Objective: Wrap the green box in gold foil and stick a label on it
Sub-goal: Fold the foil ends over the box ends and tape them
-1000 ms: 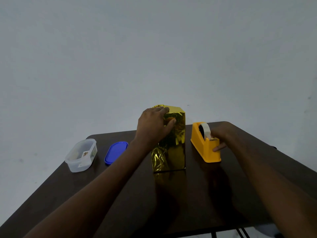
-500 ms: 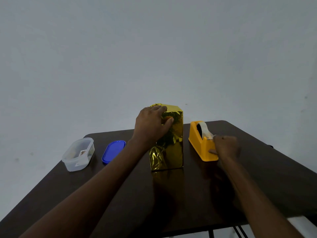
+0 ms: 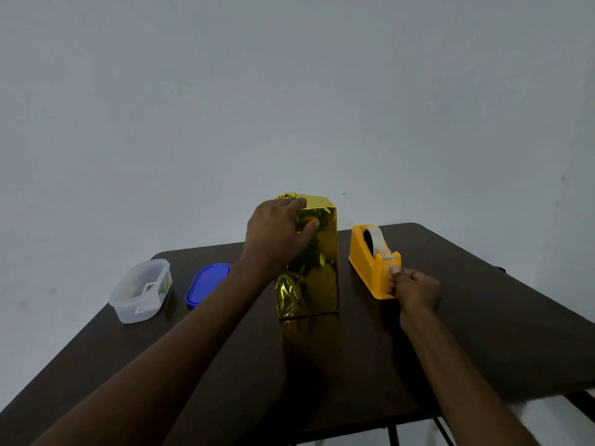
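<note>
Two bare forearms and hands are seen.
No sleeves are worn; left hand [image 3: 277,233], right hand [image 3: 415,289], and short nails are shown.

bare room: dark table [image 3: 483,333] against blank wall [image 3: 289,91]
</note>
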The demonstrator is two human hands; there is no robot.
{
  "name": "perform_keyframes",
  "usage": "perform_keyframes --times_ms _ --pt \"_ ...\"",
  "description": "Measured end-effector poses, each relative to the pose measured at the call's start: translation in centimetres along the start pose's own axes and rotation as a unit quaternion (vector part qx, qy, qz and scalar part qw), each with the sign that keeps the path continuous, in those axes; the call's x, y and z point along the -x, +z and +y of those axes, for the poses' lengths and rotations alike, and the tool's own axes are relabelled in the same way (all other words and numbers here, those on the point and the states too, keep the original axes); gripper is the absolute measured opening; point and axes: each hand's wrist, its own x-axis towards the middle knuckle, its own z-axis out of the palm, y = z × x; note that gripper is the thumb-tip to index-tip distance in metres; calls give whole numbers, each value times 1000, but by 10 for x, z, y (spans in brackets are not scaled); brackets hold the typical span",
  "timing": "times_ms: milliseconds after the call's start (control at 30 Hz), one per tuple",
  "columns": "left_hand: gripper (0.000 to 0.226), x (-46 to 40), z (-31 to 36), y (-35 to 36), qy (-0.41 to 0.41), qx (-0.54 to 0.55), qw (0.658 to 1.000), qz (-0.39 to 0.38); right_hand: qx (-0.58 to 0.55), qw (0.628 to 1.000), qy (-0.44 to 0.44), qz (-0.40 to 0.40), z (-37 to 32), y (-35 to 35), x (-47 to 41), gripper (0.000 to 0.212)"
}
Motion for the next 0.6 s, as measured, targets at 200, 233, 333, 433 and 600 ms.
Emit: perform_keyframes --times_ms 200,233,333,433,600 --pt "53 2 0 0 1 -3 1000 0 -45 998 37 10 2 4 4 11" --pt "53 2 -1 0 1 -3 1000 -1 -44 998 42 11 1 5 3 11" --pt "53 2 -1 -1 2 -2 1000 -2 -46 997 64 13 2 6 4 12" --pt "53 3 0 -1 3 -2 1000 1 -33 998 59 10 14 5 14 12" --pt "53 4 0 -2 4 -5 1000 0 -46 998 -7 -43 -7 3 23 14"
